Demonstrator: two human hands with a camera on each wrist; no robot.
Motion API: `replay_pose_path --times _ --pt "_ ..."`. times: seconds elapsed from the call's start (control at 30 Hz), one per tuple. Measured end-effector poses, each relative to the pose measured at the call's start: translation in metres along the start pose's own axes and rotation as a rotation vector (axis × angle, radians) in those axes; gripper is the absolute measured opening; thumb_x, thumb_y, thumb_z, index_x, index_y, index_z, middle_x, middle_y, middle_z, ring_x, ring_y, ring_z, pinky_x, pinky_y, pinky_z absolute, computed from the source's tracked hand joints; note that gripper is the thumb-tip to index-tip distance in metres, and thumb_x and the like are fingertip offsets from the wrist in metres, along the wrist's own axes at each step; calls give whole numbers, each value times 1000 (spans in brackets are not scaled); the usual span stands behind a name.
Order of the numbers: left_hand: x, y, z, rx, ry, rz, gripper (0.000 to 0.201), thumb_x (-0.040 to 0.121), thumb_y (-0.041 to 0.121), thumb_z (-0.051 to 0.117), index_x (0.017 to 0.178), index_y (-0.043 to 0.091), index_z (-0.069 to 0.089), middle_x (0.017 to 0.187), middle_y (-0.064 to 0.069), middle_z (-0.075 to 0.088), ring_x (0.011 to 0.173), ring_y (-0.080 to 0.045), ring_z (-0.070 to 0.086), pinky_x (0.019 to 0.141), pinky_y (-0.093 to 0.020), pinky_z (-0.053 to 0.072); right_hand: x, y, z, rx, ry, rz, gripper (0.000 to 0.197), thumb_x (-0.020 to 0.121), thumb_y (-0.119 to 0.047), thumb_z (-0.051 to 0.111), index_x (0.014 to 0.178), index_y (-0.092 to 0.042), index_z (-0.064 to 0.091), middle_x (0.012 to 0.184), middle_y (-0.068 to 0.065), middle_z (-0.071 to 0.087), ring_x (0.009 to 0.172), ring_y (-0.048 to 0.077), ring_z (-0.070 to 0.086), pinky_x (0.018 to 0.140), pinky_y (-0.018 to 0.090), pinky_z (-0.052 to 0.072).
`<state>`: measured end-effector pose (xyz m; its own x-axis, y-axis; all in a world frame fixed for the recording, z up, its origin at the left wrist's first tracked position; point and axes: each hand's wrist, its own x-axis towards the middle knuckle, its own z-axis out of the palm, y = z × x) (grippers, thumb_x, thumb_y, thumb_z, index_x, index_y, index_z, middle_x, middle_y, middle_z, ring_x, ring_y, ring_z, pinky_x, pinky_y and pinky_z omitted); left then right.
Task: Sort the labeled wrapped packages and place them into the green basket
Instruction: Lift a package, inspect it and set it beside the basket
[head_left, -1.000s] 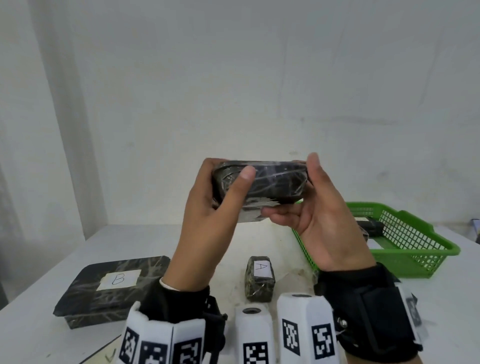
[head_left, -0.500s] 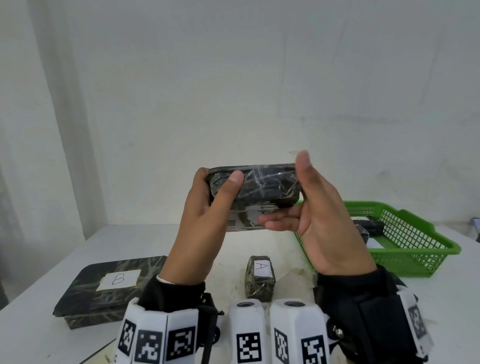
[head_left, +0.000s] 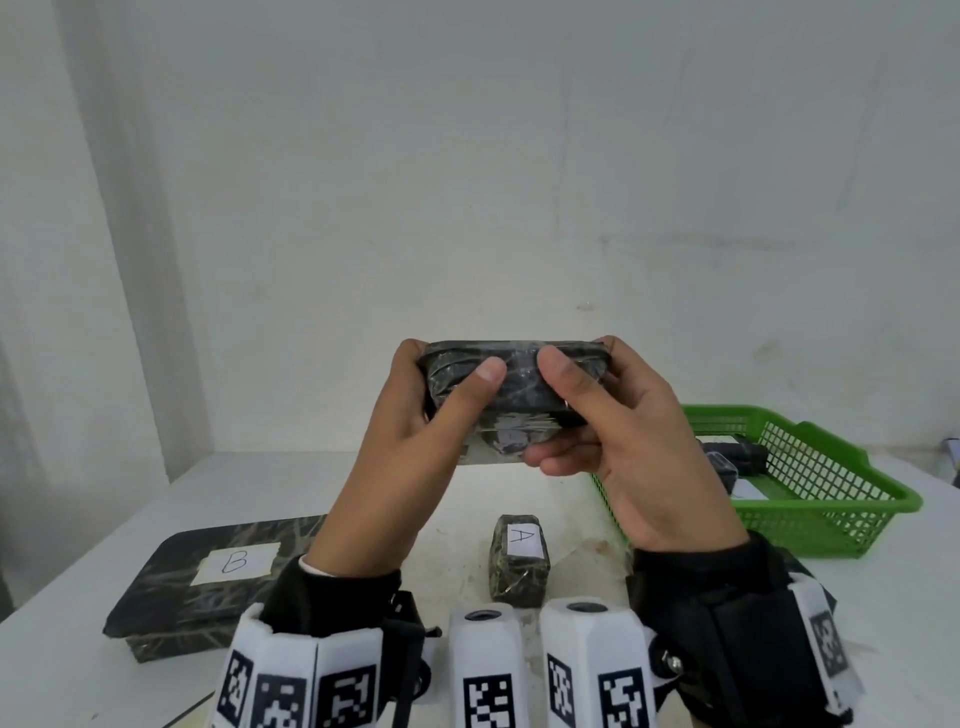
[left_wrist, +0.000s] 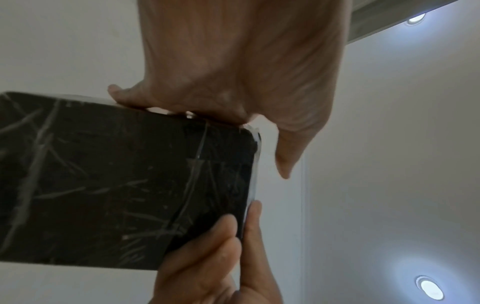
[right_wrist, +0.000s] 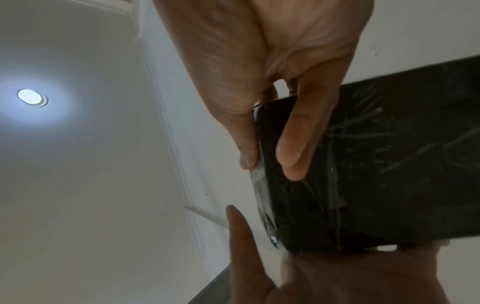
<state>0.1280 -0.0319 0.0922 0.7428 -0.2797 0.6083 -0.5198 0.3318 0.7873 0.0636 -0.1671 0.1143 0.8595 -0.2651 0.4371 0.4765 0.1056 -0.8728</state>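
Compared with half a second ago, the held package (head_left: 511, 382) is seen tilted further, so that its narrow edge is now turned toward the head camera, and the right thumb has been brought from the top edge down onto the near face, close beside the left thumb. The package is held in the air above the white table (head_left: 78, 670), in front of the wall, clamped at its left end by the left hand (head_left: 410, 441) and at its right end by the right hand (head_left: 618, 431), fingers curled behind it and thumbs pressed on the front. It is shown as a flat, dark slab with rounded corners, wrapped in glossy clear film, with pale streaks across its broad face (left_wrist: 116, 174); a lighter patch is glimpsed on its underside, but no letter can be read. On the table below, a small wrapped package labeled A (head_left: 518, 558) is set upright between the wrists, a large flat package labeled B (head_left: 218, 577) is laid to the left, and the green basket (head_left: 831, 499), with dark packages inside, is placed to the right.
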Motion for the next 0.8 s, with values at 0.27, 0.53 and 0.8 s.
replay_pose_path --times 0.27,0.53,0.8 --pt "0 -1 -1 1 -18 -13 34 82 37 61 106 14 56 91 12 72 91 -2 67 73 -15 49 0 0 -2 -31 -10 21 44 64 -39 71 95 -11 57 83 10 71 44 22 64 39 19 49" --pt "-2 3 0 35 -53 -6 41 81 41 61 110 12 55 97 5 72 91 -2 67 72 -12 48 0 -1 -5 -11 -10 10 40 58 -30 75 89 -13 56 72 3 71 41 19 62 38 18 48" --pt "-4 5 7 51 -33 25 44 88 47 66 109 11 53 98 7 70 93 -1 65 76 -13 48 -4 -12 -11 -5 -55 3 47 62 -38 71 96 -9 56 85 14 70 46 22 66 41 19 51"
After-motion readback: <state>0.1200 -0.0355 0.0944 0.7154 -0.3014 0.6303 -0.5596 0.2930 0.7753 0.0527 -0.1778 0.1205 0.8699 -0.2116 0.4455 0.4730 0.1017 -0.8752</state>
